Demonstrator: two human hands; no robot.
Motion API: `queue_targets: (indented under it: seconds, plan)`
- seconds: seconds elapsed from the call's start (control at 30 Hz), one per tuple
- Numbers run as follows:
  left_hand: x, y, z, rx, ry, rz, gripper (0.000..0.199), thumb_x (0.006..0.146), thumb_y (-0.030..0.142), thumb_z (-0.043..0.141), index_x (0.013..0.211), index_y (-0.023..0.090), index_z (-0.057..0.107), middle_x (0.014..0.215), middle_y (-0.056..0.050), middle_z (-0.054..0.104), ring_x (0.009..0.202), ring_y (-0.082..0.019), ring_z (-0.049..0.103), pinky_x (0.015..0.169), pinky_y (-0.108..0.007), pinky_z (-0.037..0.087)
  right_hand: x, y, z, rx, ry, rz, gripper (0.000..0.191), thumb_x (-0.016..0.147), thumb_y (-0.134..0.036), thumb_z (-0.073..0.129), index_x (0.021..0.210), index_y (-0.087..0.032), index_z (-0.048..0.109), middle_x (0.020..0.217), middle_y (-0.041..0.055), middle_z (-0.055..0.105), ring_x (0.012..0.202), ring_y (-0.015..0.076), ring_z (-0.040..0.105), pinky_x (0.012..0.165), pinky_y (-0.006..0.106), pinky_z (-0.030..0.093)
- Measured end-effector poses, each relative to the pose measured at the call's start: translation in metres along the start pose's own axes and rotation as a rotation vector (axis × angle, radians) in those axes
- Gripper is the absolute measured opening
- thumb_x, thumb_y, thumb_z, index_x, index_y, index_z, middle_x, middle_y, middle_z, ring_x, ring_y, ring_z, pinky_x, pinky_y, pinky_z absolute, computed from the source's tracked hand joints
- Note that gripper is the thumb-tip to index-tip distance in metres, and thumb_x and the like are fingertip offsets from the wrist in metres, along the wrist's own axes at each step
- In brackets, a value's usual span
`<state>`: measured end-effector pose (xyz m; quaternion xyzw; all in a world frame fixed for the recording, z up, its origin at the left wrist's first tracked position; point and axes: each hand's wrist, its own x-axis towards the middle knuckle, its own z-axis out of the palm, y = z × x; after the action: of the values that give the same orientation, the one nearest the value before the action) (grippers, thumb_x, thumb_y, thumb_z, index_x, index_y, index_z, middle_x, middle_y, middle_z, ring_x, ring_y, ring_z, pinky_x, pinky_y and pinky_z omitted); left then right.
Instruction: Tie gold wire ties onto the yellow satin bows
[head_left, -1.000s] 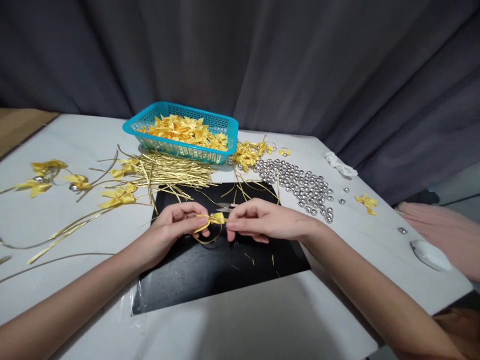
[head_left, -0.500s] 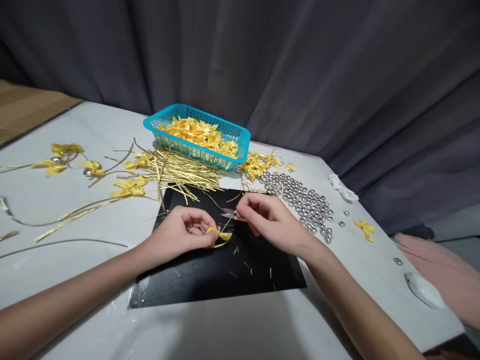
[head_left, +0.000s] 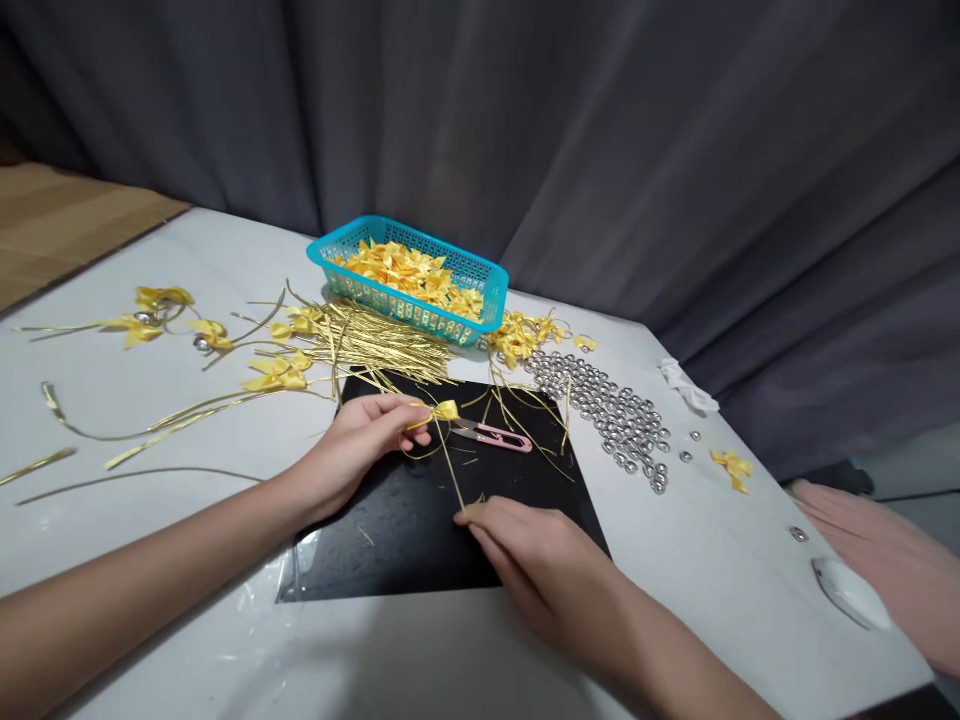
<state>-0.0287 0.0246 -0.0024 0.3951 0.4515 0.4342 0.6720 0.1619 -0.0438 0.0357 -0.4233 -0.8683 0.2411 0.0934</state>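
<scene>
Above the black mat (head_left: 420, 540), my left hand (head_left: 375, 440) pinches a small yellow ribbon bow (head_left: 446, 410) between thumb and fingers. A thin gold cord (head_left: 450, 465) runs taut from the bow down to my right hand (head_left: 540, 555), whose thumb and finger are closed on its end. A thin loop of cord hangs under the bow. Just right of the bow, pink-handled thread snips (head_left: 499, 437) lie on the mat. Short cord scraps are scattered around them.
A blue basket (head_left: 499, 300) full of yellow bows stands at the back, with a pile of gold cords (head_left: 382, 340) before it. Many silver bells or beads (head_left: 607, 410) spread to the right. Bows with cords (head_left: 277, 372) lie left; a white mouse-like object (head_left: 851, 592) sits right.
My right hand has moved down toward me, drawing the cord straight. My left hand has risen slightly with the bow. The pink snips, partly hidden before, now show fully.
</scene>
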Motion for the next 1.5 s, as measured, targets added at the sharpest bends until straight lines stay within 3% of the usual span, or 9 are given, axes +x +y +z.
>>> queue_targets:
  seconds: [0.13, 0.3, 0.47, 0.67, 0.8, 0.9, 1.1, 1.2, 1.5]
  plan:
    - [0.000, -0.001, -0.001, -0.038, -0.011, -0.017, 0.016, 0.071, 0.029, 0.068, 0.068, 0.014, 0.065, 0.060, 0.001, 0.063, 0.057, -0.009, 0.054, 0.056, -0.020, 0.039, -0.021, 0.006, -0.002, 0.065, 0.083, 0.132, 0.034, 0.093, -0.017, 0.033, 0.123, -0.018, 0.048, 0.082, 0.0060, 0.067, 0.071, 0.0148, 0.064, 0.062, 0.023, 0.049]
    - [0.000, 0.001, 0.001, -0.014, -0.054, -0.018, 0.013, 0.070, 0.026, 0.068, 0.068, 0.014, 0.065, 0.059, 0.001, 0.062, 0.057, -0.009, 0.054, 0.055, -0.020, 0.039, -0.036, -0.003, -0.008, 0.011, -0.048, 0.092, 0.023, 0.092, -0.021, 0.040, 0.095, -0.020, 0.063, 0.069, 0.0037, 0.067, 0.060, 0.0140, 0.064, 0.056, 0.022, 0.048]
    - [-0.001, 0.000, 0.001, -0.069, -0.083, -0.050, 0.013, 0.071, 0.025, 0.067, 0.067, 0.013, 0.064, 0.059, 0.001, 0.062, 0.057, -0.007, 0.053, 0.057, -0.018, 0.038, -0.040, -0.011, -0.009, 0.155, -0.034, 0.052, 0.024, 0.082, -0.020, 0.058, 0.104, -0.027, 0.064, 0.089, 0.0033, 0.070, 0.077, 0.0149, 0.067, 0.067, 0.022, 0.053]
    - [0.001, -0.004, 0.000, -0.170, -0.101, -0.068, 0.013, 0.071, 0.026, 0.067, 0.069, 0.014, 0.063, 0.060, 0.001, 0.061, 0.057, -0.009, 0.053, 0.057, -0.019, 0.039, -0.010, -0.003, -0.008, 0.395, 0.173, -0.108, 0.015, 0.083, -0.012, 0.057, 0.093, -0.017, 0.067, 0.070, 0.0019, 0.070, 0.057, 0.0088, 0.065, 0.054, 0.016, 0.051]
    - [-0.001, -0.003, 0.001, -0.165, -0.127, -0.085, 0.013, 0.069, 0.026, 0.067, 0.067, 0.014, 0.063, 0.057, 0.001, 0.060, 0.055, -0.009, 0.052, 0.054, -0.019, 0.038, 0.018, -0.004, -0.009, 0.399, 0.330, -0.199, 0.010, 0.078, -0.012, 0.064, 0.083, -0.016, 0.072, 0.080, 0.0064, 0.069, 0.065, 0.0110, 0.063, 0.055, 0.020, 0.050]
    - [-0.002, -0.002, 0.002, -0.193, -0.135, -0.095, 0.012, 0.068, 0.025, 0.068, 0.068, 0.014, 0.064, 0.056, 0.002, 0.060, 0.056, -0.008, 0.053, 0.054, -0.018, 0.038, 0.028, -0.007, -0.003, 0.466, 0.401, -0.098, 0.010, 0.080, -0.015, 0.061, 0.081, -0.017, 0.072, 0.088, 0.0075, 0.067, 0.062, 0.0095, 0.059, 0.051, 0.020, 0.047]
    - [0.000, -0.004, 0.001, -0.238, -0.137, -0.119, 0.012, 0.068, 0.024, 0.069, 0.065, 0.014, 0.063, 0.057, 0.002, 0.059, 0.056, -0.008, 0.053, 0.055, -0.018, 0.039, 0.027, -0.005, 0.009, 0.845, 0.168, 0.277, 0.026, 0.089, -0.035, 0.046, 0.077, -0.015, 0.058, 0.056, -0.0031, 0.048, 0.043, 0.0049, 0.035, 0.040, 0.018, 0.028]
    - [0.000, -0.006, 0.001, -0.264, -0.119, -0.130, 0.010, 0.070, 0.024, 0.068, 0.068, 0.015, 0.065, 0.060, 0.002, 0.061, 0.060, -0.009, 0.055, 0.059, -0.019, 0.041, 0.029, -0.002, 0.010, 0.743, 0.160, 0.313, 0.028, 0.090, -0.035, 0.042, 0.069, -0.016, 0.048, 0.054, -0.0051, 0.034, 0.048, 0.0061, 0.030, 0.044, 0.019, 0.024]
    - [-0.006, -0.006, 0.007, -0.303, -0.182, -0.170, 0.009, 0.072, 0.022, 0.067, 0.067, 0.015, 0.066, 0.062, 0.002, 0.062, 0.061, -0.007, 0.056, 0.059, -0.016, 0.043, 0.028, 0.003, 0.015, 0.357, 0.350, 0.240, 0.021, 0.091, -0.025, 0.036, 0.077, -0.018, 0.050, 0.052, -0.0060, 0.030, 0.044, 0.0070, 0.024, 0.043, 0.021, 0.022]
